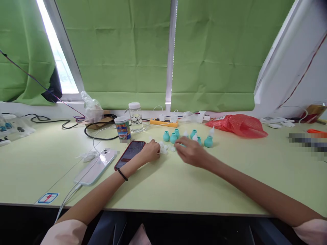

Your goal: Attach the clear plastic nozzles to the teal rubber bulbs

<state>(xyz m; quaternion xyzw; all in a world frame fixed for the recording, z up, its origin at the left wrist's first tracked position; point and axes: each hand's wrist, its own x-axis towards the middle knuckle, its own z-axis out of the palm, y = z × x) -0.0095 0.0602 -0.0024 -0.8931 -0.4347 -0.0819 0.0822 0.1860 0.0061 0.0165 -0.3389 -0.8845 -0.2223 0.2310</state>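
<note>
A pale yellow-green worktop (178, 183) runs the full width under a window hung with creased green blinds (120, 51), with a strip of daylight showing at the far left. At the left edge lie clear packets (15, 127), and black cables (76, 126) loop toward a knotted clear plastic bag (92, 109) resting on a brown box. Nearer the front, a white phone (95, 166) lies flat with a white cable plugged in, and beside it a red-cased phone (129, 153) lies with its screen up. Behind them stand a printed paper cup (123, 128) and a clear lidded jar (135, 116); what either holds cannot be told. The left hand (151, 151), a black band on its wrist, rests on the worktop with fingers curled over a scatter of small white translucent pieces (165, 148); whether it grips one cannot be told. Behind lies an orange power strip (163, 122) with white plugs. The right hand (191, 152) hovers loosely curled, fingers pointing left, just in front of a cluster of small teal rubbery bulbs (173, 137), some topped with white tips; it looks empty. Further right lies a crumpled red plastic bag (237, 126), then white cables and an orange object at the edge.
</note>
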